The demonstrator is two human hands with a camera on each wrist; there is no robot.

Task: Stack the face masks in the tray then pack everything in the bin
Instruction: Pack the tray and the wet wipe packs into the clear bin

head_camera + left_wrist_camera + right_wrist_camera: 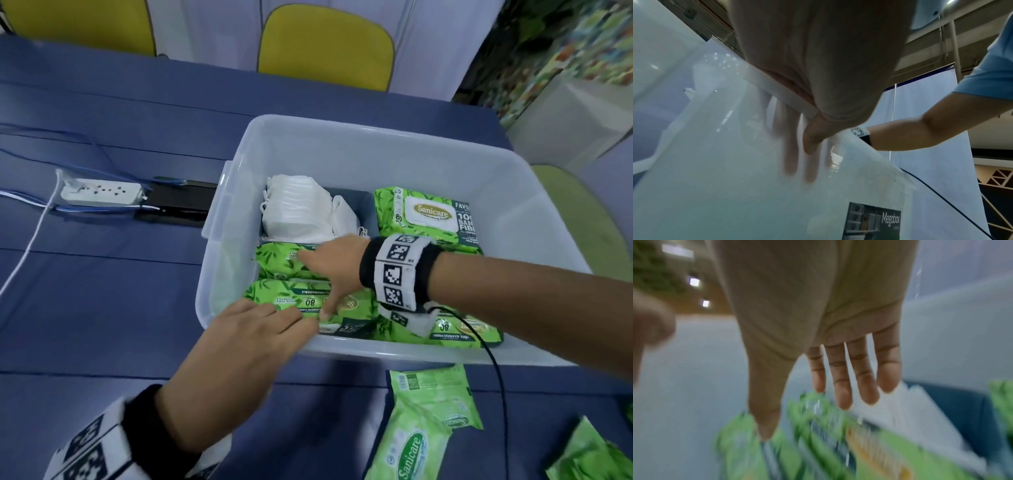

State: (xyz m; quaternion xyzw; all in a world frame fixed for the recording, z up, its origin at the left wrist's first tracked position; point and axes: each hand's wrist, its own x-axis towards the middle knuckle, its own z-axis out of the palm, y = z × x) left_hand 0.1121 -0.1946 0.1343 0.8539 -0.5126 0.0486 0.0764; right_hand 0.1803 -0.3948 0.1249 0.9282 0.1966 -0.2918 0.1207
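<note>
1. Two hands are reaching into the translucent white plastic bin (534, 192) (715, 178) (674, 386) on the blue tablecloth (102, 325).
2. Right hand (329, 263) (818, 321) is lying flat with straight fingers on green "Sanicare" wipe packs (291, 263) (828, 443), gripping nothing.
3. Left hand (239, 346) (818, 65) is draping relaxed, straight fingers over the bin's rim at 7 o'clock, holding nothing.
4. White folded face masks (298, 209) (900, 402) are sitting stacked in the dark blue tray (356, 202) (962, 410) at the bin's 11 o'clock.
5. More "Sanicare" packs (428, 411) are lying outside at 5 o'clock.
6. "Megabox" is showing on the bin's dark label (871, 222); "80" is showing on packs.
</note>
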